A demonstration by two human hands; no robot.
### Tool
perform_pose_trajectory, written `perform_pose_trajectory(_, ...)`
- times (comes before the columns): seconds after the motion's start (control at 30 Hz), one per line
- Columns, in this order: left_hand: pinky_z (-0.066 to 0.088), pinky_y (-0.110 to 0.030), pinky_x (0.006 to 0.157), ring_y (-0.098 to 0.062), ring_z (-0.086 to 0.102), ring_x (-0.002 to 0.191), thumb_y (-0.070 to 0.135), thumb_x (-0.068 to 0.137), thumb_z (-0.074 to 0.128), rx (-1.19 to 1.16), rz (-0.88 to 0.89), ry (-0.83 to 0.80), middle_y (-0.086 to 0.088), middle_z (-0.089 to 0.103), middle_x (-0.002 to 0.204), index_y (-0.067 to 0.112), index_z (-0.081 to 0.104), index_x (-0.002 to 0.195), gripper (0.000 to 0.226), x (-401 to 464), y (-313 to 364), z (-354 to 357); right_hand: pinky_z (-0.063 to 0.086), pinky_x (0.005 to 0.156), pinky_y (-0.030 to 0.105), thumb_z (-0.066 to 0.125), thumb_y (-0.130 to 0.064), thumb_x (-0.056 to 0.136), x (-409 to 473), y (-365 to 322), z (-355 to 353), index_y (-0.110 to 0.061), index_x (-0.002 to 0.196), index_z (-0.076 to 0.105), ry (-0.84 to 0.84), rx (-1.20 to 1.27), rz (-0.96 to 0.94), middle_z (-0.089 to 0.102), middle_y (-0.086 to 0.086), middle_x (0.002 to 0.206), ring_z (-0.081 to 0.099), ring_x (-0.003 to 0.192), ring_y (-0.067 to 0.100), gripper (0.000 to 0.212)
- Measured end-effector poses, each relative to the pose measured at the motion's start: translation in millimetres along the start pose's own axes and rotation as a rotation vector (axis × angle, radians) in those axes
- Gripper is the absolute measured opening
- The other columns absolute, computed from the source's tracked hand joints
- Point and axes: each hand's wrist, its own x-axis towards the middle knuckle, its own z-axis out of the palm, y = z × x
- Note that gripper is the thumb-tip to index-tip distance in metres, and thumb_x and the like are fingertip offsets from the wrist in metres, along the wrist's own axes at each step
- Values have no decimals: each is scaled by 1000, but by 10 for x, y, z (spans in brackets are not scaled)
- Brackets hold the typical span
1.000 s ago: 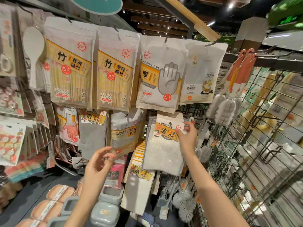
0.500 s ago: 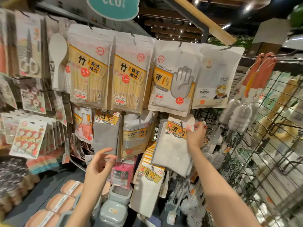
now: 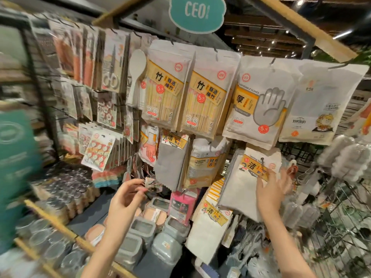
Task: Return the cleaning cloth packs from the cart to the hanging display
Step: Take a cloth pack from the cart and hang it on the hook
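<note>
Since half a second ago our view has swung to the left, so the whole display now sits more to the right, and our right hand has slid from the top right corner of the pack down to its right edge.

Far left, we see blurred racks of small carded goods (image 3: 100,151) and stacked jars (image 3: 66,189) on the shelf below. Our left hand (image 3: 128,195) is raised in front of the lower row, its fingers loosely curled and holding nothing; it touches no pack. Just to its right hangs a grey cleaning cloth pack (image 3: 170,163), and next to that a cleaning sponge bag (image 3: 202,161). Above them hang two bamboo stick bags (image 3: 166,91) and a disposable gloves bag (image 3: 259,103).

Further right, the white cleaning cloth pack (image 3: 243,181) hangs on its hook under the gloves bag. Our right hand (image 3: 271,189) lies against the pack's right side, fingers straight and spread over the yellow label, pressing it and not gripping. The pack lies mostly left of this hand. Bottle brushes (image 3: 345,155) hang at the far right.
</note>
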Motion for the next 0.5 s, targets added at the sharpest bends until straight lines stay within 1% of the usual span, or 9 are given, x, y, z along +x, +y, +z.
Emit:
perform_pose_trajectory(0.03,53,-35,78,-16,66,89,10,91,58,7,-4,18,1,70,93,26,64,102,20,-21,14,-84,17,112,57,56,-17,90,-99,-13,6,-11,129,50,-13,-51,-36,17,14,155,7,141,35,40)
perform_pose_trajectory(0.07,52,-35,78,-17,66,90,11,91,58,16,-4,35,2,70,94,27,64,103,20,-46,30,-168,21,110,60,56,-17,90,-201,-52,18,-10,127,52,-33,-76,-66,17,15,154,8,141,36,38)
perform_pose_trajectory(0.13,52,-30,77,-15,66,88,10,92,58,42,6,70,2,70,95,27,64,104,21,-98,57,-340,32,102,57,57,-16,90,-403,-215,65,-7,124,55,-109,-47,-88,25,18,150,14,136,36,35)
perform_pose_trajectory(0.17,53,-27,77,-13,66,88,9,92,57,58,9,90,1,70,95,26,64,104,22,-127,67,-428,34,101,54,57,-15,91,-506,-332,100,-8,125,55,-169,-2,-99,28,17,149,16,135,34,35)
perform_pose_trajectory(0.23,53,-20,76,-12,66,90,6,92,57,76,11,135,-2,70,95,24,63,103,22,-186,82,-607,30,106,47,57,-16,91,-728,-609,191,-10,127,53,-313,118,-169,34,12,146,18,135,26,37)
perform_pose_trajectory(0.33,51,-15,77,-11,64,93,3,92,57,99,9,185,-2,69,97,20,64,103,22,-269,103,-900,18,112,36,59,-19,91,-1096,-1127,317,-11,131,49,-508,245,-358,42,9,139,22,134,18,42)
perform_pose_trajectory(0.4,51,-19,80,-10,63,94,3,92,57,127,14,218,1,68,99,21,64,103,22,-312,121,-1123,17,111,30,61,-20,90,-1351,-1502,371,-13,132,48,-608,306,-448,44,7,136,25,133,15,44)
perform_pose_trajectory(0.5,50,-23,83,-5,62,95,8,93,57,191,39,266,9,67,101,27,63,104,23,-350,166,-1503,21,110,27,61,-25,90,-1744,-2055,437,-16,131,49,-711,429,-606,45,-2,133,29,132,13,44)
